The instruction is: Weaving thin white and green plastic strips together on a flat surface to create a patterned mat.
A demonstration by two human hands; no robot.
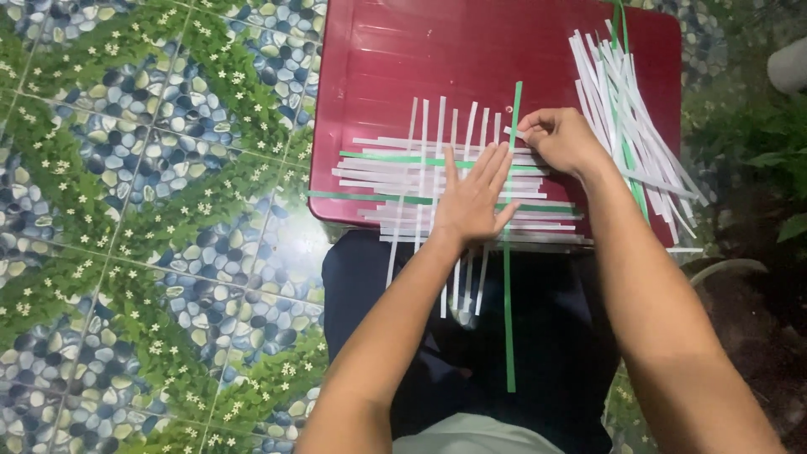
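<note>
Two bare hands work over a dark red plastic surface [370, 50] that rests on the person's lap above a floor of pebble-and-leaf patterned tiles [126, 210]. Farthest left on the red top lies the woven mat [395, 181] of white paper strips, with a few green ones running across it and the loose ends of the upright strips hanging off the near edge. The left hand [471, 197] lies flat on the mat, fingers spread apart and pressing down, gripping nothing. Just right of it a long green strip [509, 277] runs upright through the weave and hangs far down over the dark trousers. The right hand [559, 139] sits at the mat's upper right corner, its fingertips pinched together on the end of a white cross strip beside that green one. Farthest right, a loose pile of spare strips [626, 109], mostly white with some green, lies fanned along the edge of the surface. To do this well, I would judge, the flat palm should keep the rows from sliding while the pinching fingers lift only alternate strips and push the green one snug against its neighbour.
</note>
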